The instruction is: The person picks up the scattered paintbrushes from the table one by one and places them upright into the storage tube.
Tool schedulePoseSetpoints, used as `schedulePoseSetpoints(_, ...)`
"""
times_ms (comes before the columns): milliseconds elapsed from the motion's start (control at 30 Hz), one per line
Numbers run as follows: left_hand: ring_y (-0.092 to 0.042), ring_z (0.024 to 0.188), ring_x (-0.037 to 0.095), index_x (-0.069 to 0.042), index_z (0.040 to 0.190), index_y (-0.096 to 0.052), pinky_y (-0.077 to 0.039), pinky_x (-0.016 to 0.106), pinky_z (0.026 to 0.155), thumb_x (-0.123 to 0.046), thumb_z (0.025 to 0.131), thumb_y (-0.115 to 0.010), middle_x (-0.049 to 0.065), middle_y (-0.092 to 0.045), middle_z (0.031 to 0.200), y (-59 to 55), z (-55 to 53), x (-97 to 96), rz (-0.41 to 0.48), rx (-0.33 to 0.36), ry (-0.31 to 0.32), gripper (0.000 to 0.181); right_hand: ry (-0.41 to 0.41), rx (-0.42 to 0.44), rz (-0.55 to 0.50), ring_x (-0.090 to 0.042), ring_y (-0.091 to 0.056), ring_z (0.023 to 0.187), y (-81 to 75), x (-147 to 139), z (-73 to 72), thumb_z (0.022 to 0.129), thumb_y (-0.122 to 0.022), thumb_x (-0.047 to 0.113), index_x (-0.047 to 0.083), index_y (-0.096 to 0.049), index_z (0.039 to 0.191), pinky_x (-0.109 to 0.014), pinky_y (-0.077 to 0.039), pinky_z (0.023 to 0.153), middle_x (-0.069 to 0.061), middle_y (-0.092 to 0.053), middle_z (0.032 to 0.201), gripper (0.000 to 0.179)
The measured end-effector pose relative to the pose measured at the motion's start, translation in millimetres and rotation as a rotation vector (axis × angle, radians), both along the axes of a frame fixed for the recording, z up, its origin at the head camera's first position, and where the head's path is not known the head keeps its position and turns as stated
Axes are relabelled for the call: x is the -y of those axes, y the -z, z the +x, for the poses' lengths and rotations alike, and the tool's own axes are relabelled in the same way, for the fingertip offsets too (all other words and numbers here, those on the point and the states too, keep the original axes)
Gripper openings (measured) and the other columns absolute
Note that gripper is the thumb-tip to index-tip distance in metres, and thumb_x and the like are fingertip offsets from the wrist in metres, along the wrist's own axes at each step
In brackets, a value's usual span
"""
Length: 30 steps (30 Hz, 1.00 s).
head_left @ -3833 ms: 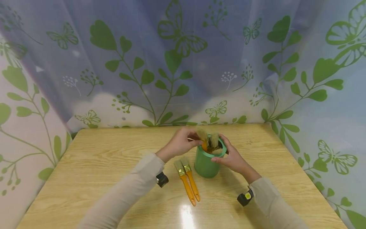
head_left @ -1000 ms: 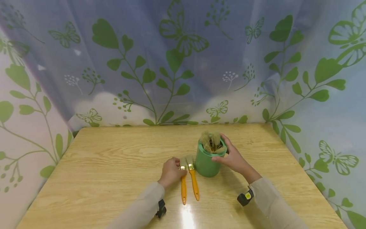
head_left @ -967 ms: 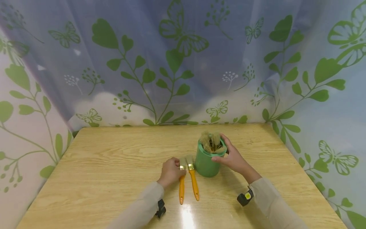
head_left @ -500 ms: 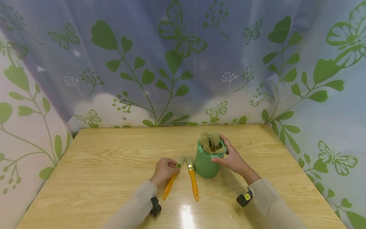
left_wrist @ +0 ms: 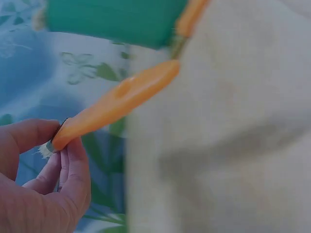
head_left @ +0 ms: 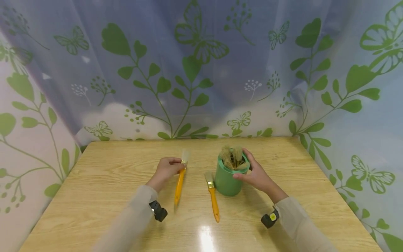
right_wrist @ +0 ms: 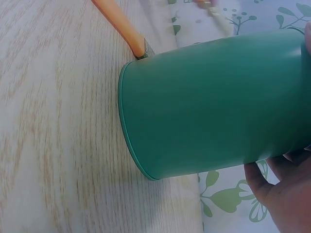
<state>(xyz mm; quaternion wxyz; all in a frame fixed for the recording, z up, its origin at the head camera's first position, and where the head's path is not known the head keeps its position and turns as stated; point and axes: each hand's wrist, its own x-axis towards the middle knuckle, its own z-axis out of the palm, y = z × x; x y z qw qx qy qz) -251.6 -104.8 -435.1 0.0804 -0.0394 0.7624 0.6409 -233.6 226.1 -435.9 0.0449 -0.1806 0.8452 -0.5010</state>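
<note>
My left hand [head_left: 167, 170] pinches a paintbrush [head_left: 179, 187] near its metal collar, bristles pointing away from me and orange handle towards me. The left wrist view has this brush's handle [left_wrist: 116, 104] raised over the table, with a shadow beneath. My right hand [head_left: 256, 175] grips the upper right side of a green canister [head_left: 227, 182], thumb at the near rim. Pale brush bristles [head_left: 232, 157] stick up out of the canister; their handles are hidden inside. A second orange-handled paintbrush [head_left: 213, 200] lies on the table just left of the canister, bristles away from me.
The canister stands upright on a light wooden table [head_left: 119, 168]. A curtain [head_left: 151, 87] printed with leaves and butterflies hangs behind the table and along both sides. A black camera [head_left: 158, 211] is strapped to the left wrist, another [head_left: 269, 219] to the right.
Earlier, my left hand was at the canister and two brushes lay side by side. It has since taken the left brush, moving it left, away and up. My right hand has stayed on the canister.
</note>
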Motion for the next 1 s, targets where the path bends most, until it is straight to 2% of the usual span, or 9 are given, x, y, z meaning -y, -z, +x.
schedulePoseSetpoints(233,-0.062,0.101,0.025,0.007,0.126,-0.053,-0.054,0.034,0.091,-0.008,0.094,-0.061,0.02,-0.055,0.119,-50.3,-8.4,-1.9,0.056,-0.015,0.038,0.037,0.002,0.002,0.002,-0.045,-0.01,0.143,-0.7,0.3,-0.3,0.083,-0.075,0.037,0.019,-0.005,0.155,-0.07,-0.021,0.107,-0.018,-0.007,0.159,0.103)
schedulePoseSetpoints(433,-0.06,0.1,0.019,0.006,0.13,-0.048,-0.051,0.036,0.095,-0.01,0.095,-0.061,0.017,-0.054,0.121,-84.3,-9.7,-9.6,0.146,-0.038,0.072,0.04,0.001,0.007,-0.002,-0.044,-0.009,0.143,-0.6,0.1,-0.4,0.083,-0.075,0.038,0.017,-0.005,0.155,-0.07,-0.02,0.107,-0.017,-0.006,0.16,0.103)
schedulePoseSetpoints(700,-0.063,0.098,0.017,0.005,0.123,-0.052,-0.052,0.031,0.093,-0.009,0.093,-0.064,0.013,-0.059,0.112,-111.2,-9.5,-21.3,0.283,-0.076,0.084,0.035,0.003,0.009,-0.003,-0.044,-0.01,0.143,1.3,-0.4,-1.3,0.083,-0.074,0.039,0.017,-0.005,0.155,-0.07,-0.02,0.107,-0.018,-0.006,0.159,0.102)
schedulePoseSetpoints(1000,-0.066,0.086,0.013,0.008,0.115,-0.056,-0.055,0.027,0.085,-0.002,0.091,-0.064,0.009,-0.064,0.1,-131.5,1.1,-42.1,0.398,-0.158,0.044,0.027,0.004,0.012,-0.004,-0.043,-0.006,0.144,0.9,-0.7,-0.8,0.084,-0.074,0.039,0.019,-0.005,0.155,-0.07,-0.019,0.107,-0.016,-0.003,0.16,0.101)
